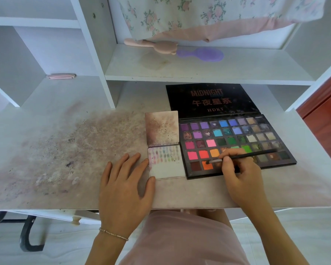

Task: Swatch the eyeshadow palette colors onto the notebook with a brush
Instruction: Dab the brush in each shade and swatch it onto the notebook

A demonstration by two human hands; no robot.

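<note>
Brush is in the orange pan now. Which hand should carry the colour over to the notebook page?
Right. The right hand already grips the brush, tip in the palette beside the notebook. The left hand lies flat at the notebook's left edge, steadying it.

Open eyeshadow palette point(235, 142), black, lid laid back flat, rows of purple, blue, green, pink and orange pans. Small notebook point(166, 163) touching its left edge, cover raised, faint swatches across top of white page. Thin dark brush point(243, 156) slanting over palette, tip in orange pan of bottom row.

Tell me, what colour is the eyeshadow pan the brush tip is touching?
Orange. The thin black brush dips into the bottom-row orange pan, clearest in the head view.
</note>
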